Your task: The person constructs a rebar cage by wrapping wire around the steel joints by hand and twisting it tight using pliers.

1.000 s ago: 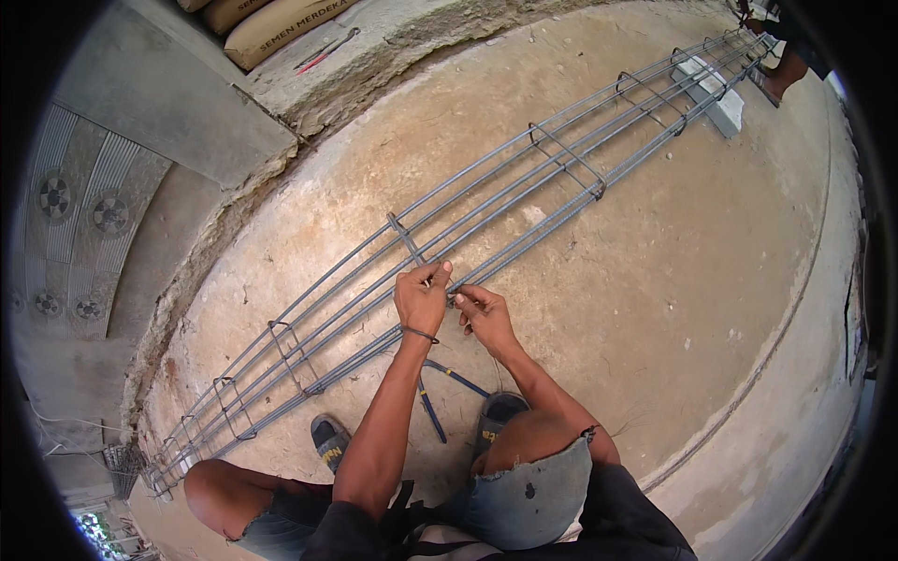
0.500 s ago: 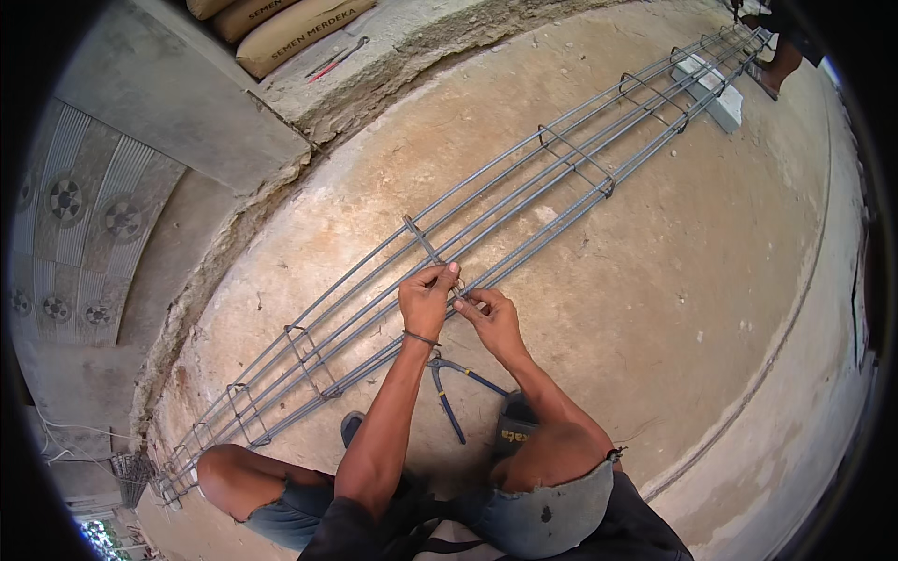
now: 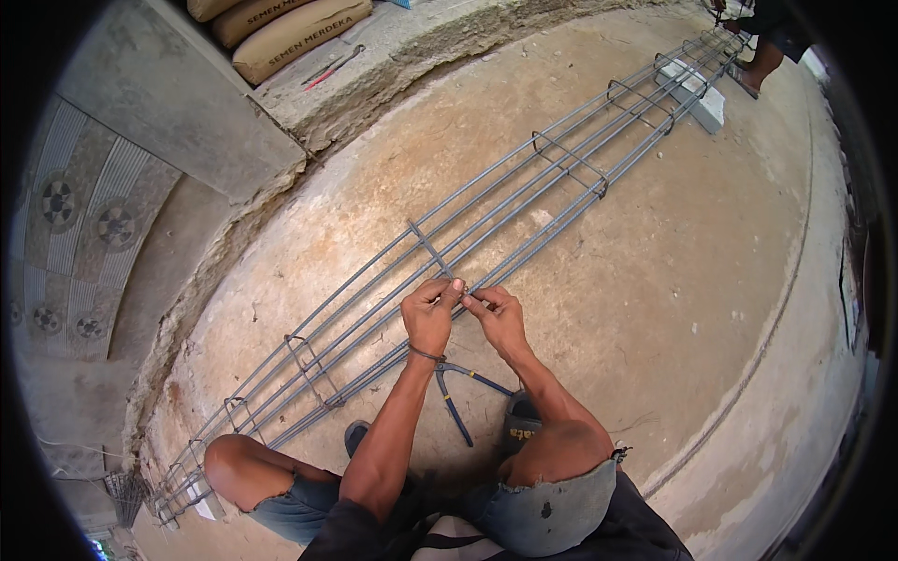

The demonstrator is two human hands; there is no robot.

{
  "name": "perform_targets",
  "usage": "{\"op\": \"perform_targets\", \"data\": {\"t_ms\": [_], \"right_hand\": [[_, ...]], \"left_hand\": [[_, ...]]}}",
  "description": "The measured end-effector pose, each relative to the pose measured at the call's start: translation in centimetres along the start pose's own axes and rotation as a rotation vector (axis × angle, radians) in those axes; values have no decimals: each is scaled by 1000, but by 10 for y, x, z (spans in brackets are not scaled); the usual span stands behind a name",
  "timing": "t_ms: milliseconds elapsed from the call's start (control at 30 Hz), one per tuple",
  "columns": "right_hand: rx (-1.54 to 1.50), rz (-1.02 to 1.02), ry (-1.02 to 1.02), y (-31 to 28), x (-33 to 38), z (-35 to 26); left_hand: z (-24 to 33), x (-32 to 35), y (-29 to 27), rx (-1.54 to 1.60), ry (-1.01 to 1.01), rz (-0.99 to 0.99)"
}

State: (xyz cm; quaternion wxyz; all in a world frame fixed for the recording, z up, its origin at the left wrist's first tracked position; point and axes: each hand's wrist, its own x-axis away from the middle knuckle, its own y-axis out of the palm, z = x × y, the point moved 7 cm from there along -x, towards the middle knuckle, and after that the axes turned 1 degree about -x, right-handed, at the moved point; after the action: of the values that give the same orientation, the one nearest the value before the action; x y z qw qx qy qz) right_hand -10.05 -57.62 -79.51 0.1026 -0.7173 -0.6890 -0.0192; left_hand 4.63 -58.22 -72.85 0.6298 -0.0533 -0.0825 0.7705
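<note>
Centre of frame: left hand [image 3: 427, 313], fingers pinched on steel cage [image 3: 431, 250]; right hand [image 3: 499, 321], fingers curled, hold hidden. Cage likely stiff, heavy; grip bars [image 3: 412, 226].

Soft, even light brightens the floor [image 3: 645, 252], while fisheye distortion bends edges toward black corners

Ribbed-looking, dull grey metal bars [image 3: 561, 222] pass beneath the hands [image 3: 428, 316], where a matt metal stirrup [image 3: 430, 248] crosses them. Just below the hands, pincers [image 3: 454, 411] show smooth, plastic-looking grips. Around lies rough, matt concrete floor [image 3: 673, 271]; far beyond, smooth paper-like sacks [image 3: 301, 43].
</note>
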Motion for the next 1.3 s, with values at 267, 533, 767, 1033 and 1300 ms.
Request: {"op": "perform_targets", "data": {"t_ms": [267, 533, 767, 1033, 1300], "right_hand": [[-32, 37, -37, -5, -1, -3], [-320, -237, 426, -3, -5, 17], [-5, -137, 17, 5, -8, -4], [273, 81, -320, 4, 5, -15], [237, 92, -249, -1, 7, -20]], "left_hand": [[9, 32, -20, -323, 451, -111], [0, 33, -17, -490, 513, -417], [-10, 22, -15, -780, 732, -575], [-46, -10, 6, 303, -839, -832], [-61, -29, 21, 93, -886, -514]]}}
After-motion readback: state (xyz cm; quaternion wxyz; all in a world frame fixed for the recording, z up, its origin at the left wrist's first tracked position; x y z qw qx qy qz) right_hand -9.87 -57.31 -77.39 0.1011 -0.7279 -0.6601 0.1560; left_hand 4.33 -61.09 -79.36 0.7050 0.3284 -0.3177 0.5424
